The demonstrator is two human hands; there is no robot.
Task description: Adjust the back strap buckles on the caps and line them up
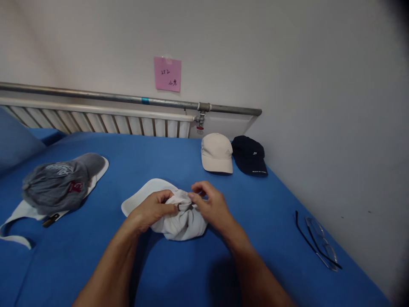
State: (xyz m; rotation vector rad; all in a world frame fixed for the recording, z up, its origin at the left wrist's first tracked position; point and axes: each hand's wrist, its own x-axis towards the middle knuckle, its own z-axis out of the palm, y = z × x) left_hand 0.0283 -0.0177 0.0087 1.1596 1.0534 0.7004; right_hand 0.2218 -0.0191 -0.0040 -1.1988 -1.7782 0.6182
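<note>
A white baseball cap (183,228) lies on the blue bed sheet, its brim pointing to the upper left and its crown crumpled. My left hand (153,207) pinches the cap's back strap near a small buckle, thumb and forefinger closed on it. On the other side of the strap, my right hand (209,202) has its thumb and fingers bent together at the strap's end. Exactly what the right fingertips grip is too small to make out, but they touch the cap there.
A grey denim cap (59,183) rests on a white one with a loose strap at the left. A beige cap (217,151) and a navy cap (249,154) stand side by side near the wall. Eyeglasses (319,243) lie at the right edge. Behind the bed runs a radiator (121,123).
</note>
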